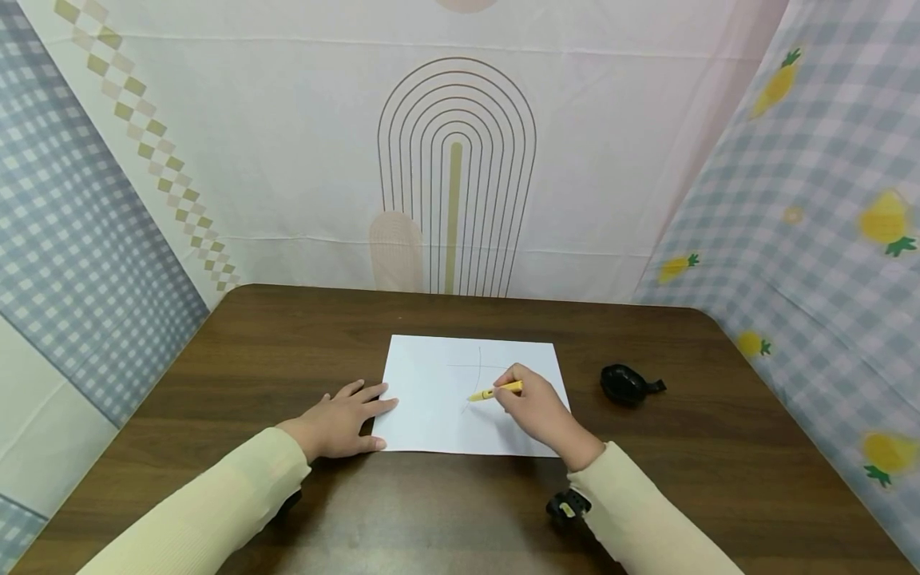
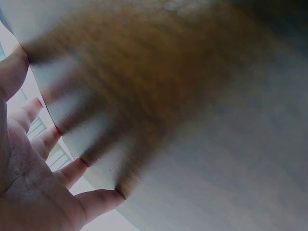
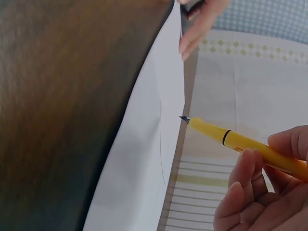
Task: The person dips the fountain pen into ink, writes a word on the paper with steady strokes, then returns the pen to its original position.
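A white sheet of paper [image 1: 424, 399] lies on the table, bearing a thin curved upright line crossed by a horizontal one. My right hand [image 1: 541, 409] pinches a yellow fountain pen [image 1: 507, 387] between thumb and fingers. In the right wrist view the pen's dark metal nib [image 3: 185, 119] points at the sheet; whether it touches the paper I cannot tell. My left hand [image 1: 339, 423] rests with spread fingers at the sheet's left edge. The left wrist view shows those fingertips [image 2: 98, 201] pressing along the edge, with their reflections or shadows on the surface.
A black, rounded object with a short tail [image 1: 624, 385] lies on the brown wooden table [image 1: 302, 327], right of the sheet. A patterned cloth [image 1: 302, 160] hangs behind the table, and checked cloths [image 1: 826, 200] hang at both sides. A black wrist device [image 1: 568, 505] sits at my right sleeve.
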A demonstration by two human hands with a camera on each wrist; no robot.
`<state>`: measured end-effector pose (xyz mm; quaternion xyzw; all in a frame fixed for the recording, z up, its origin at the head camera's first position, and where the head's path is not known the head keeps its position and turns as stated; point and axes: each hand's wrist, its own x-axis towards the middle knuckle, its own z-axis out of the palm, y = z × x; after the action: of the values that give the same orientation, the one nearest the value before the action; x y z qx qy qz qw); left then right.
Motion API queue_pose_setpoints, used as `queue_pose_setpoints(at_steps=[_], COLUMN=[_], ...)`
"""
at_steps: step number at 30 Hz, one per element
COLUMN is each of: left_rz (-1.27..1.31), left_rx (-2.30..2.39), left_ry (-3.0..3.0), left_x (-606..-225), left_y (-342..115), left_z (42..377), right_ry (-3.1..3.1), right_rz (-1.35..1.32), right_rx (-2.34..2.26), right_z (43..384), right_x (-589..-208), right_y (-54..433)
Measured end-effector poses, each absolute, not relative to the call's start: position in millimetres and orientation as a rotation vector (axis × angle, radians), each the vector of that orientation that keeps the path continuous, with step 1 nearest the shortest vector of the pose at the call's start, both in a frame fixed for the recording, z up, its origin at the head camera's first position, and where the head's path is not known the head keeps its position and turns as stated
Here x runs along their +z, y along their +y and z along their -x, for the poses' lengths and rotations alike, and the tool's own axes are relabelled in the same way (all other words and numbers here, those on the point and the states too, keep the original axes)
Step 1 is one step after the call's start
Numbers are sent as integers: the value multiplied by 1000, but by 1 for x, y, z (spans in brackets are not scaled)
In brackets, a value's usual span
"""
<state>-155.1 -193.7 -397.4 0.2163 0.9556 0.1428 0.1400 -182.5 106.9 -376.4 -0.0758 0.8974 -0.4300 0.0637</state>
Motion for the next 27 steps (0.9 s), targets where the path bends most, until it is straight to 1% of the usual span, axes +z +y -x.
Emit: queue_pose_setpoints(at_steps=[27], left_rz=[-612], left_rx=[396], left_ry=[2752], left_x=[-402], left_y=[-195], left_z=[161], right_ry=[2729], right_rz=[147], right_rx=[-1382], right_z=[213], right_x=[-382], right_y=[122])
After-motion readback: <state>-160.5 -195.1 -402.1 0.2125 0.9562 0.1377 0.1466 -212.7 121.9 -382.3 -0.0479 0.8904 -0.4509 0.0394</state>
